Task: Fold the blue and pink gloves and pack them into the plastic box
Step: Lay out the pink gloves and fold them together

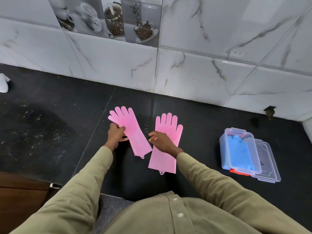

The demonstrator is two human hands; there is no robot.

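Two pink gloves lie flat on the black counter, fingers pointing toward the wall. My left hand (116, 135) grips the left edge of the left pink glove (133, 132) near its palm, lifting that side slightly. My right hand (161, 141) hovers over the left edge of the right pink glove (166, 149), fingers loosely curled; whether it pinches the glove is unclear. The clear plastic box (224, 149) stands at the right with the folded blue gloves (239, 151) inside it.
The box's clear lid (268, 162) lies under and beside the box, to its right. A marble-tiled wall (185, 73) runs along the back of the counter. A white object (3, 82) sits at the far left. A wooden cabinet edge (20, 191) shows lower left.
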